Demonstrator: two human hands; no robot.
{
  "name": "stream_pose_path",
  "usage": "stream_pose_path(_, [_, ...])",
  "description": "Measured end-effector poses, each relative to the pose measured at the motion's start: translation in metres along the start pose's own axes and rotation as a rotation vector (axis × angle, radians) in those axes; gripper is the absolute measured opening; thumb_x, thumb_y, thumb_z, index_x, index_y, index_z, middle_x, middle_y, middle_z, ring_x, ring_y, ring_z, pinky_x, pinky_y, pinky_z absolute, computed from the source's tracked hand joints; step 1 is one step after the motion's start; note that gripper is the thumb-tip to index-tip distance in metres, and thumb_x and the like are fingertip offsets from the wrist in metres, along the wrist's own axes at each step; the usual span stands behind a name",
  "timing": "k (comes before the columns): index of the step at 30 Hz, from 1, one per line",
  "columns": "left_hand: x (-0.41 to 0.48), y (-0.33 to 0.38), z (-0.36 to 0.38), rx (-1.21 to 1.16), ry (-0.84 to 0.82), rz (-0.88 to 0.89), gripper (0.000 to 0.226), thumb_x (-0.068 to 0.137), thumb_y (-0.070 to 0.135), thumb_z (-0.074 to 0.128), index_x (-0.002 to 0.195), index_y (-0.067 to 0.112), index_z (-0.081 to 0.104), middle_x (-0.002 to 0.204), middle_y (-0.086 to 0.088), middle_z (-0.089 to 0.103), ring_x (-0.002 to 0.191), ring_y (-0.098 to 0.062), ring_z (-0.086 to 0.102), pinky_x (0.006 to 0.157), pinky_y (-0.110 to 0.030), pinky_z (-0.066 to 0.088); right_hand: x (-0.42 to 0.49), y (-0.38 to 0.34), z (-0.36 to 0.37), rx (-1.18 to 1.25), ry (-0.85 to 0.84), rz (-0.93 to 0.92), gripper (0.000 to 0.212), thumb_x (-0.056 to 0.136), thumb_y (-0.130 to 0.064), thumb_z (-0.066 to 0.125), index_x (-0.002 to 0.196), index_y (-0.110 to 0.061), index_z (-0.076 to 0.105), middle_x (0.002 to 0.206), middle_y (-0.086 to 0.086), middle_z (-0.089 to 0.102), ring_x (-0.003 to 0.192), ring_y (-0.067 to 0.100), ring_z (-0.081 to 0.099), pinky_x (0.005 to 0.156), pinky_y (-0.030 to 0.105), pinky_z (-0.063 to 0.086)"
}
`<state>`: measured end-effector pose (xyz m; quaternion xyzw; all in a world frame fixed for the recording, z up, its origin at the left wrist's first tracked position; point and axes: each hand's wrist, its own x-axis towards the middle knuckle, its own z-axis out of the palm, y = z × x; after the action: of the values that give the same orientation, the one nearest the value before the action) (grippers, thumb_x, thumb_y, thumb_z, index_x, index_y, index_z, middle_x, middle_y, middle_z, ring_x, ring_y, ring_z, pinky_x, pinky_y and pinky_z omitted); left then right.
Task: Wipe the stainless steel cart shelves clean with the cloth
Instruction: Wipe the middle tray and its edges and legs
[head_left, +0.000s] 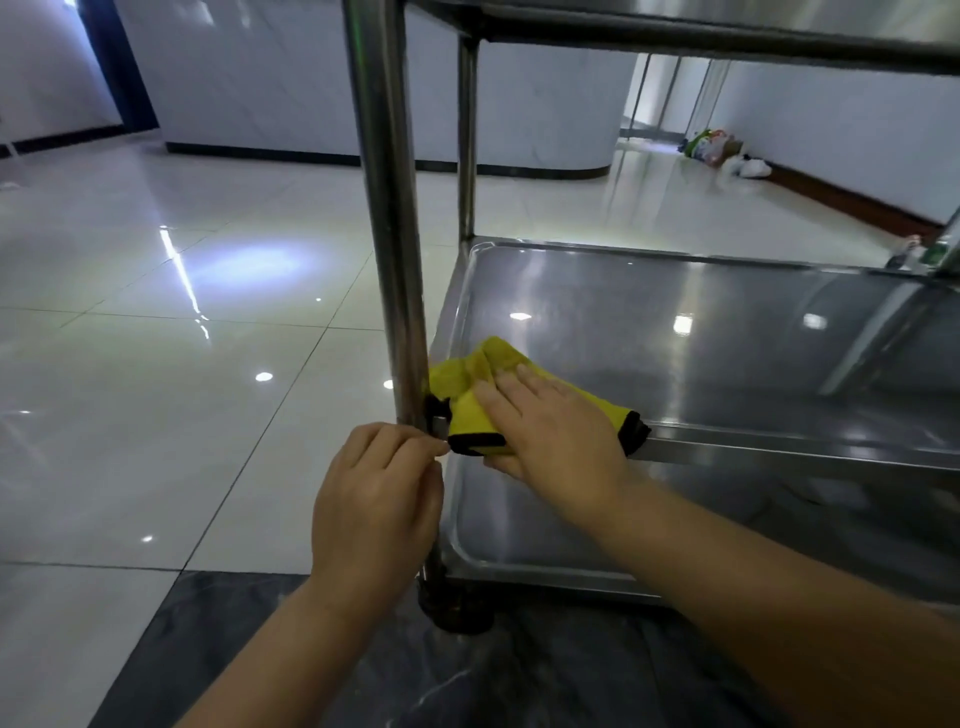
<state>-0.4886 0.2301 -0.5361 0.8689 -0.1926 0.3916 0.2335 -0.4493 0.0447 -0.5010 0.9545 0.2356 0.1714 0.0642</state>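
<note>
Cloth (467, 376) lies on the shelf (727, 322), just right of the front post (389, 234). Right hand (550, 431) on the cloth, left hand (379, 499) on the post, just below.

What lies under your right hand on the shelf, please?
A yellow cloth, pressed by the right hand onto the shelf. The steel beneath the cloth is covered.

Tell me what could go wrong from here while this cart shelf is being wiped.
1. The cloth is bunched against the post, and its black edge seems to overhang the shelf rim. It may snag there or slip off under the flat right hand.
2. The cart stands on a caster on a glossy floor. A hard push might roll it, though the left hand at the post probably steadies it.
</note>
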Motion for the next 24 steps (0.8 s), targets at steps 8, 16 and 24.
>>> stream_pose_path(8, [-0.007,-0.003,0.003,-0.013,-0.094,0.02,0.032,0.088,0.028,0.045,0.095,0.01,0.071,0.092,-0.004,0.068,0.092,-0.015,0.051,0.075,-0.022,0.04,-0.096,0.084,0.008,-0.266,0.289,0.189,0.059,0.081,-0.04,0.064,0.123,-0.004,0.046,0.11,0.021,0.063,0.098,0.037,0.061,0.085,0.042,0.039])
stream_pose_path(16, [-0.008,-0.001,-0.004,0.017,-0.137,0.066,0.032,0.088,0.028,0.045,0.093,0.01,0.071,0.093,-0.005,0.068,0.088,-0.022,0.058,0.075,-0.025,0.043,-0.051,0.023,0.018,-0.24,0.291,0.324,0.06,0.064,-0.044,0.075,0.109,-0.009,0.058,0.101,0.015,0.062,0.084,0.032,0.056,0.076,0.041,0.033])
stream_pose_path(24, [-0.005,0.008,-0.008,0.094,-0.186,0.039,0.017,0.078,0.01,0.063,0.094,0.009,0.069,0.093,-0.007,0.067,0.088,-0.024,0.058,0.07,-0.032,0.048,0.001,-0.016,0.027,-0.279,0.427,0.094,0.064,0.064,-0.044,0.078,0.111,-0.013,0.049,0.09,0.008,0.058,0.079,0.026,0.053,0.07,0.037,0.039])
